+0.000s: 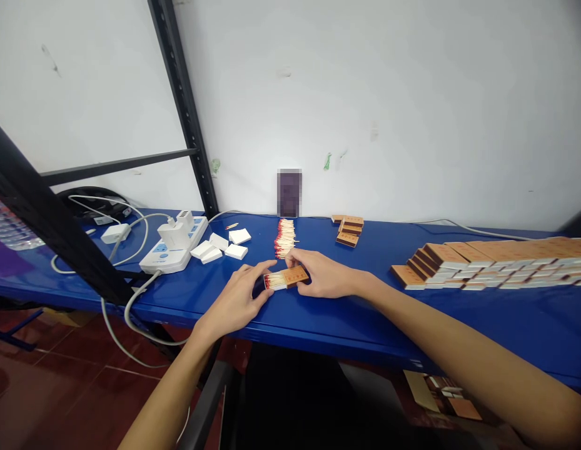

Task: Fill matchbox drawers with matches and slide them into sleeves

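Between my hands is a matchbox (pixel 296 275), its white tray (pixel 279 287) of red-headed matches half out of the brown sleeve. My right hand (pixel 325 274) grips the sleeve end between thumb and fingers. At the tray's open end, my left hand (pixel 241 294) has thumb and forefinger around the match heads; whether they press on the tray I cannot tell. Just beyond lies a pile of loose matches (pixel 285 237). White trays (pixel 219 242) are scattered to the left of it. Several brown matchbox sleeves (pixel 350 231) lie stacked to the right.
Rows of stacked matchboxes (pixel 487 262) fill the right side of the blue shelf (pixel 365 325). A power strip (pixel 177 244) with plugs and cables sits at left, beside a black metal post (pixel 187 106). A blurred dark rectangle (pixel 289 194) stands against the wall.
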The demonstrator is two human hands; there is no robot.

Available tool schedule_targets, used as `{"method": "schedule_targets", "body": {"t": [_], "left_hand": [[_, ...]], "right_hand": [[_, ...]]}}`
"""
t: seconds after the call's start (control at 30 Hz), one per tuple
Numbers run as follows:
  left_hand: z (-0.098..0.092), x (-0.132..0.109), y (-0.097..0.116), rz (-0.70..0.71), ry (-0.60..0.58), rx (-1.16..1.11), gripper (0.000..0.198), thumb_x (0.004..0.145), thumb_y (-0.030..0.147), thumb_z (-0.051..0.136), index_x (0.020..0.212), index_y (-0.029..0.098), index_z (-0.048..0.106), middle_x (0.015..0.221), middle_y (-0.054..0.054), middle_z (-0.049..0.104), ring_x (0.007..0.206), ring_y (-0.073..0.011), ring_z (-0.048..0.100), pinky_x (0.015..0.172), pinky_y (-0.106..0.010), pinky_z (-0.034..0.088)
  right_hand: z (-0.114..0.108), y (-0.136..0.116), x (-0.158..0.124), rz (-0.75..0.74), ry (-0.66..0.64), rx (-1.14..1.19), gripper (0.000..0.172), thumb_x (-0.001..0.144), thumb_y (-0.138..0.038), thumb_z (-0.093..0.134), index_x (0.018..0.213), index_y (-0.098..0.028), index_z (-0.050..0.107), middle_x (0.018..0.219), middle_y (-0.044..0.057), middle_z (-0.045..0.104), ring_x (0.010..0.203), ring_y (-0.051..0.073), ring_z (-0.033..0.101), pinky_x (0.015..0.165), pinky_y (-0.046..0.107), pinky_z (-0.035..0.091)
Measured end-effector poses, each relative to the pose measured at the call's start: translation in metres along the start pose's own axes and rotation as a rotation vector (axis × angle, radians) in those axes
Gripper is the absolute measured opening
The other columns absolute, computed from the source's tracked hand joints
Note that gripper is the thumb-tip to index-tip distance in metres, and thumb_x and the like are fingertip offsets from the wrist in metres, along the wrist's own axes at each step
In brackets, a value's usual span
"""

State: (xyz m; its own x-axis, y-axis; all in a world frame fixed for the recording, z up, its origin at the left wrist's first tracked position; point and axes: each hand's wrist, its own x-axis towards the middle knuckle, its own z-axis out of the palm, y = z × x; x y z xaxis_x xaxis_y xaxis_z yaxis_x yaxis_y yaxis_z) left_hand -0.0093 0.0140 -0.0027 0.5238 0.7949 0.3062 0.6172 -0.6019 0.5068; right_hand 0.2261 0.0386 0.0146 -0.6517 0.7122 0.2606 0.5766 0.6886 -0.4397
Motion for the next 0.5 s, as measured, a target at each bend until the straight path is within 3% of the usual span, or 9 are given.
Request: {"method": "schedule_targets", "body": {"t": [0.2,0.33,0.5], "left_hand": [[-0.001,0.001,0.001,0.063,-0.020,-0.147,0.054,0.090,0.029,0.059,0.141,0.031,0.042,0.119,-0.003,0.064,0.100,-0.0210,0.061,0.094,-0.038,0.049],[0.000,0.001,-0.001,0.079,0.020,-0.187,0.065,0.084,0.025,0.066,0.142,0.033,0.039,0.126,-0.004,0.057,0.090,-0.0160,0.061,0.090,-0.035,0.052],[0.000,0.001,-0.001,0.095,0.028,-0.149,0.061,0.085,0.023,0.065,0.140,0.033,0.041,0.129,-0.004,0.053,0.090,-0.0152,0.060,0.091,-0.035,0.052]], "right_hand": [[0.009,-0.011,0.002,-0.091,0.022,0.110,0.026,0.075,-0.020,0.063,0.096,-0.021,0.048,0.094,0.001,0.058,0.081,0.015,0.052,0.075,0.029,0.042],[0.014,-0.015,0.002,-0.111,0.040,0.112,0.024,0.076,-0.020,0.064,0.096,-0.021,0.050,0.096,0.002,0.060,0.084,0.016,0.055,0.077,0.029,0.042],[0.017,-0.015,0.003,-0.119,0.032,0.077,0.022,0.078,-0.020,0.064,0.098,-0.020,0.054,0.096,0.003,0.062,0.086,0.017,0.056,0.078,0.030,0.043]]}}
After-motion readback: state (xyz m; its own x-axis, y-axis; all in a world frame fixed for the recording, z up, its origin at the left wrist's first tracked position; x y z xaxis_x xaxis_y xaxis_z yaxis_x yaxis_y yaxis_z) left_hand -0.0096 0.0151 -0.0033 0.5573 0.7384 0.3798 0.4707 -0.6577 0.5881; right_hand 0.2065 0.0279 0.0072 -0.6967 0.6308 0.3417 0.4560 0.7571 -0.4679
